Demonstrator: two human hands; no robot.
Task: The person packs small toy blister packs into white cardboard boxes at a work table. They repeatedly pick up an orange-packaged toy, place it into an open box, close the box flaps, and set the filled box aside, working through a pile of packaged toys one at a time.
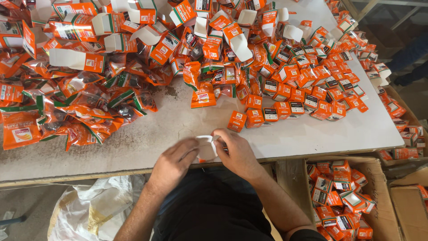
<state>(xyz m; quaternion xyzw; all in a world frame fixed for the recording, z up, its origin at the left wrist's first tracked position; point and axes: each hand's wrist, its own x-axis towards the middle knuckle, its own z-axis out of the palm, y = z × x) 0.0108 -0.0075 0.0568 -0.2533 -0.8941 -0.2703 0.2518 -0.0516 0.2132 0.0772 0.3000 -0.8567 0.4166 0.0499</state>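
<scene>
Left hand (pixel 174 160) and right hand (pixel 236 151) pinch small white carton (pixel 207 147), probably folding flap; grip edges squarely, over table (pixel 133 147).

Between my left hand (pixel 171 163) and right hand (pixel 238 154), a small carton (pixel 206 147) of thin white card, its unprinted side matt. The tabletop (pixel 312 134) is a pale, scuffed board, dull and grimy in patches. Orange pouches (pixel 80 111) are glossy plastic film, crinkled and catching light. Finished orange boxes (pixel 294 85) show smooth printed card; brown corrugated cardboard forms the bin (pixel 376 167) beside me.
</scene>
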